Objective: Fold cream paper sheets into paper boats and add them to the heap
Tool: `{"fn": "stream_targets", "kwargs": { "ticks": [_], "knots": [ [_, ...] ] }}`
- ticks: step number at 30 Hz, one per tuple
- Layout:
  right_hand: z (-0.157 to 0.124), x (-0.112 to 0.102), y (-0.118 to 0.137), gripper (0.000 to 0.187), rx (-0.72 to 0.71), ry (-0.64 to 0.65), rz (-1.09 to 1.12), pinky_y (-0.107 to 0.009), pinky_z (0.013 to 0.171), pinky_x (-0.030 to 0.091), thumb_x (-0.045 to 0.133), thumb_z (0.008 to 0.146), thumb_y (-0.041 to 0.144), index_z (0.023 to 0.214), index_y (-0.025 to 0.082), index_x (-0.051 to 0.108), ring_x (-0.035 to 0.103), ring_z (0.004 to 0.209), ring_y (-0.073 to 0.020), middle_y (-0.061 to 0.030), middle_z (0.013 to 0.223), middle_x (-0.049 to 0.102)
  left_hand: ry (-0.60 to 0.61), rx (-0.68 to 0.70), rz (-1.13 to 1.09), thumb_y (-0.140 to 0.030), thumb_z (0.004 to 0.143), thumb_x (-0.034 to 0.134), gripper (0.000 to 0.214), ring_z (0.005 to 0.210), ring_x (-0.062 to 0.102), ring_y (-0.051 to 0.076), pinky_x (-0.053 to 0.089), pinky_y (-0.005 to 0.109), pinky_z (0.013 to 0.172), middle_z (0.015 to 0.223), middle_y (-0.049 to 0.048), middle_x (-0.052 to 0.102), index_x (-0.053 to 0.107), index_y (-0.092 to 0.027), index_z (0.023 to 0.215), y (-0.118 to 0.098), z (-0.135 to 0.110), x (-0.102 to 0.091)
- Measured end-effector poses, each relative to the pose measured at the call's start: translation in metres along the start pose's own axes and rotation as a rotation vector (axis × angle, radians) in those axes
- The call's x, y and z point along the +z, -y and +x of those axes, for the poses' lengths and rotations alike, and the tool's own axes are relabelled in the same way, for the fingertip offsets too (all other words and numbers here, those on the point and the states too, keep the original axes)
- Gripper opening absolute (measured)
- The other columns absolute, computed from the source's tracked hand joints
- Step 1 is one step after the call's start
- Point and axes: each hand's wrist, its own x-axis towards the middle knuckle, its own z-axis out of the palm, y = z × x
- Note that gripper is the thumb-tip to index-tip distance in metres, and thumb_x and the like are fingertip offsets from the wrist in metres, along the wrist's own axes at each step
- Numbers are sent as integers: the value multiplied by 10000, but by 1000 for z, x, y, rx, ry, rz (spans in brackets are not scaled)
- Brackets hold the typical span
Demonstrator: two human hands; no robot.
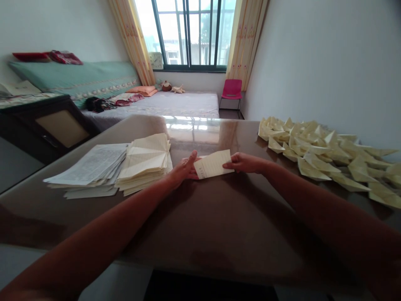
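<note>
A folded sheet of cream lined paper (213,164), with small print near its lower left corner, is held just above the glossy brown table. My right hand (242,162) pinches its right end, thumb on top and the other fingers partly hidden behind. At the left end, my left hand (185,168) supports the paper, its fingers reaching underneath and its thumb raised off it. Close by my left forearm lies a stack of cream lined sheets (145,156) with crease marks. Many folded paper boats (316,146) are heaped to the right of my right hand.
A pile of printed white sheets (90,165) lies left of the cream stack. The brown table (200,225) spans the foreground. Beyond it are a bed (184,102), a pink chair (232,90) and a window. A dark cabinet (53,121) stands at the left.
</note>
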Motion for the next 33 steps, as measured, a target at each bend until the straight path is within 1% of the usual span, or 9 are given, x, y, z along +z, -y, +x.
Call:
{"fn": "stream_targets", "kwargs": {
  "ticks": [3,7,9,11,15,18,25,28,33],
  "knots": [
    [6,4,1,521,17,-24,135,-219,509,333,568,738,645,860,144,645,430,583,-100,3,705,575,-57,46,-12,-648,866,401,754,736,667,184,534,305,687,835,92,696,369,-118,1402,10,1,-1],
    [6,10,2,494,13,-102,180,-223,522,342,575,749,597,919,138,643,474,605,-113,-15,770,623,-150,259,457,-345,807,631,871,577,573,117,480,250,649,673,-46,623,121,-220,1502,15,1,0],
    [4,14,2,422,12,-192,96,-231,547,357,573,770,529,911,137,638,501,621,-126,-18,764,634,-181,325,630,-311,835,581,766,579,547,111,459,244,660,681,-54,611,190,-266,1492,15,1,2],
    [3,17,2,353,37,-286,-51,-237,574,367,587,773,441,962,144,622,523,630,-136,-7,732,634,-180,337,726,-333,863,540,572,631,562,117,453,244,683,753,-29,641,394,-287,1414,15,1,3],
    [2,26,2,558,72,-420,-278,-235,591,364,583,790,327,1304,152,453,554,604,-143,27,674,626,-168,355,835,-362,906,475,327,795,611,151,451,255,756,951,23,675,654,-265,1162,17,3,6],
    [2,32,1,609,76,-469,-388,-238,587,361,523,842,314,1413,188,354,568,583,-152,36,645,632,-179,356,938,-359,927,440,334,813,627,165,448,260,743,971,22,672,635,-297,1191,18,4,6],
    [4,30,2,353,52,-394,-533,-268,733,425,475,881,326,1196,285,627,655,801,-193,-35,959,722,-171,323,1045,-345,944,408,328,785,638,163,434,248,685,936,7,667,637,-332,1179,15,3,5],
    [5,30,2,343,36,-399,-535,-269,788,432,470,887,316,1187,277,631,646,920,-205,-43,1113,678,-161,322,1092,-354,946,400,331,765,630,165,429,251,665,901,11,658,641,-321,1170,14,2,5],
    [6,32,3,338,42,-399,-557,-271,799,435,448,903,309,1193,283,620,637,939,-206,-40,1138,653,-148,333,1177,-365,952,379,337,790,627,172,441,256,676,895,13,645,632,-331,1172,15,1,6]
  ]
}}
